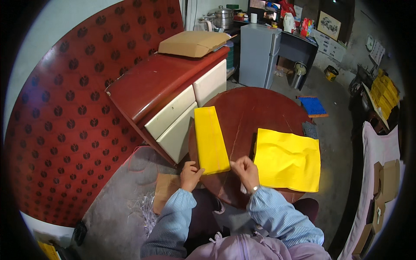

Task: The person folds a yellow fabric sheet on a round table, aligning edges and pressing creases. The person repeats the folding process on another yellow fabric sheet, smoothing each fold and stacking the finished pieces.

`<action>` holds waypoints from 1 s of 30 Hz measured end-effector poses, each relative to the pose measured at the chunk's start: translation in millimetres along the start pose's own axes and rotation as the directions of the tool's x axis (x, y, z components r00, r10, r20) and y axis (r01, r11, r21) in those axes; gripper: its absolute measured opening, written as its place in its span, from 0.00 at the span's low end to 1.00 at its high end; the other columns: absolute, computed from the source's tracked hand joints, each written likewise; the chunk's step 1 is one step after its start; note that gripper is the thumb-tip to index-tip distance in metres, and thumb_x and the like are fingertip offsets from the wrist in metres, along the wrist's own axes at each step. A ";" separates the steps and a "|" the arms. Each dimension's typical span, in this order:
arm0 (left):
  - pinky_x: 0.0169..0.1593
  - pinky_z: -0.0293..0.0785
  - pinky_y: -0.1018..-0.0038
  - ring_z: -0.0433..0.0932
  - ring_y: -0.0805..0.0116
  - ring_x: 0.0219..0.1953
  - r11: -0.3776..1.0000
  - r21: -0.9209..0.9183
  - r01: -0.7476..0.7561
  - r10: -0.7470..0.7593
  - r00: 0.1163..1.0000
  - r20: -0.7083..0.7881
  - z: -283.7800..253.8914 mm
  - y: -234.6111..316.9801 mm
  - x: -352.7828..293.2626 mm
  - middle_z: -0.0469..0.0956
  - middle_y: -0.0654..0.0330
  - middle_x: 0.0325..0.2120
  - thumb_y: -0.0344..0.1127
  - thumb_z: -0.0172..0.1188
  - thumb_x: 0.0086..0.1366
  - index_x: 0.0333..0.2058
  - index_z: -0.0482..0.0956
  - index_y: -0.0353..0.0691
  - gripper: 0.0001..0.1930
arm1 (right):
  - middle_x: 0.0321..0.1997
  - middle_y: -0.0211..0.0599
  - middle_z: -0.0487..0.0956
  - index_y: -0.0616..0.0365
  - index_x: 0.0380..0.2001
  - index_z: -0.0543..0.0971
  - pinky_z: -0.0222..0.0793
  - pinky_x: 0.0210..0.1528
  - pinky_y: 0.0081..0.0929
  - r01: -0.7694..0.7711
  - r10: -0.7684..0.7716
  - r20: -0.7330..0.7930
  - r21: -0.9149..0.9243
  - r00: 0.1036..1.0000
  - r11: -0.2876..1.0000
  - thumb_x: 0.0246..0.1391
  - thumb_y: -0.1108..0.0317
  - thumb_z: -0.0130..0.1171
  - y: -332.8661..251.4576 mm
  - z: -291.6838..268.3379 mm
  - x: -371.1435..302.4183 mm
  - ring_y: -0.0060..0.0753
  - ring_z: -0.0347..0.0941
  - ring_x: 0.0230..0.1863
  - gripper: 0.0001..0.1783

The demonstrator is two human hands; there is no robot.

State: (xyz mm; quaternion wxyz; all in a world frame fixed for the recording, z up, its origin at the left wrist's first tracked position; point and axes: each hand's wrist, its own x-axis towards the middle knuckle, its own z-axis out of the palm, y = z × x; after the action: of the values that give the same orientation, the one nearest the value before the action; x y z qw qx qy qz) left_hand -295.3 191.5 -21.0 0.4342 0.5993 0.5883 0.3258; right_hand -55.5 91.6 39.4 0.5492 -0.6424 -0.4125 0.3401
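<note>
A long, narrow stack of yellow sheets, apparently folded (211, 138), lies on the round red-brown table (242, 108). At its near left corner is my left hand (190, 177), its fingers bent and its thumb pressed on the stack. My right hand (247, 172) is closed with curled fingers, just off the stack's near right corner. Whether anything is pinched in it cannot be made out. To its right a wider pile of yellow sheets (287, 160) lies flat, its top creased.
Left of the table stands a red-topped cabinet (169, 82) with a cardboard box (193, 43) on it. A grey fridge (255, 54) stands behind. Opened cardboard boxes (381, 195) lie on a cloth-covered surface at right. A brown paper piece (166, 190) and clear plastic scraps (147, 208) are near my left forearm.
</note>
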 end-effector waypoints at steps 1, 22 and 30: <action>0.36 0.82 0.73 0.83 0.68 0.32 0.998 0.019 -0.061 0.062 0.995 -0.082 -2.2 -0.5 -8.8 0.84 0.56 0.36 0.35 0.77 0.63 0.55 0.78 0.33 0.25 | 0.25 0.29 0.75 0.59 0.28 0.79 0.70 0.36 0.27 -0.046 0.046 0.066 0.000 0.997 0.999 0.68 0.59 0.68 -2.4 -12.7 -17.5 0.24 0.71 0.30 0.18; 0.67 0.80 0.64 0.80 0.52 0.64 0.681 -0.455 0.574 -0.117 0.699 0.706 144.1 67.3 -185.9 0.76 0.41 0.61 0.31 0.58 0.80 0.65 0.68 0.23 0.22 | 0.66 0.43 0.77 0.55 0.65 0.75 0.70 0.66 0.41 -0.146 0.181 -0.765 0.114 0.618 0.983 0.74 0.51 0.60 69.3 -310.8 -166.7 0.38 0.72 0.67 0.26; 0.81 0.55 0.55 0.59 0.48 0.79 0.283 -0.556 0.782 -0.234 0.618 0.751 227.2 121.5 -196.2 0.61 0.43 0.75 0.45 0.64 0.78 0.72 0.60 0.29 0.36 | 0.69 0.52 0.72 0.52 0.80 0.56 0.72 0.68 0.49 -0.297 0.493 -0.427 0.448 0.758 0.844 0.62 0.41 0.71 104.2 -325.8 -118.7 0.49 0.67 0.75 0.54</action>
State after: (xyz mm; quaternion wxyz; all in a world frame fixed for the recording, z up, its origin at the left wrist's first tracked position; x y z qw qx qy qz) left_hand -57.9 -25.0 19.2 0.8957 0.1271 0.3632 0.2228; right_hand 199.9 -160.0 -11.3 0.6605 -0.6742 -0.0305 0.3290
